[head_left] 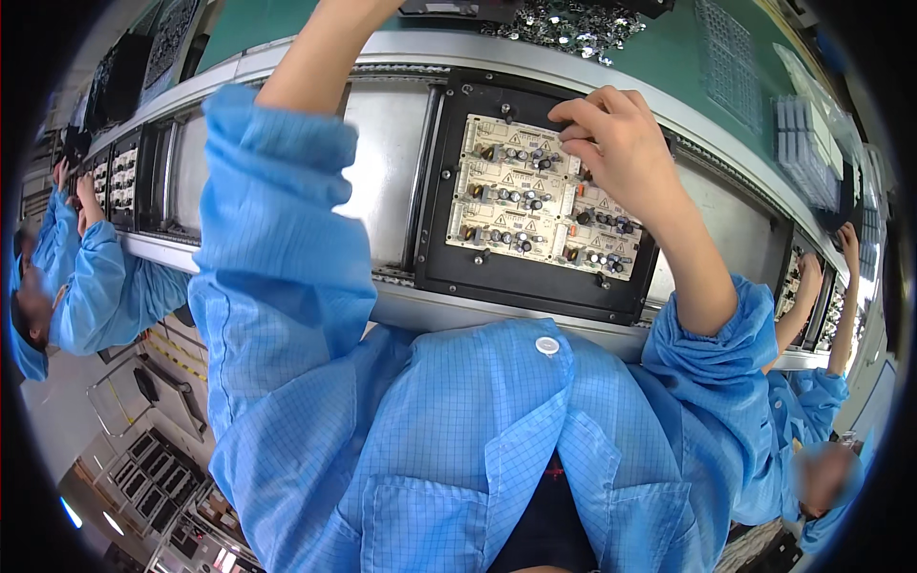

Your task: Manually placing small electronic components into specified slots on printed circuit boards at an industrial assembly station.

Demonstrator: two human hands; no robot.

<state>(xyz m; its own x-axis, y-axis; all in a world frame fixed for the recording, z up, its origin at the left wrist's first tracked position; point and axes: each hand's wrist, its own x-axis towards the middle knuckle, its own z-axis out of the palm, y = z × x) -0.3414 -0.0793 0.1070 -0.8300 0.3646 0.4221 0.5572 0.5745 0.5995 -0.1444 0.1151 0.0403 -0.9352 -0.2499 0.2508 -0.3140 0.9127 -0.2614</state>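
A blue coat point(449, 411) fills the foreground. Beyond, a black tray point(535, 283) carries a cream circuit-board panel point(544, 205); over its upper right is the right hand point(616, 143), fingers curled, any hold unclear. The left hand is out of view. Farther, shiny parts point(568, 31) lie on the green bench point(659, 57).

The black frame point(525, 278) looks matt, the metal plate point(387, 162) smooth and glossy

carrier point(535, 286): black | circuit boards point(506, 179) on carrier: cream, dark markings | jacket point(430, 411) below carrier: blue, fine dark grid; button point(546, 345) white | worktop point(669, 62) beyond carrier: green | parts pile point(573, 29) beyond carrier: silver/black mix
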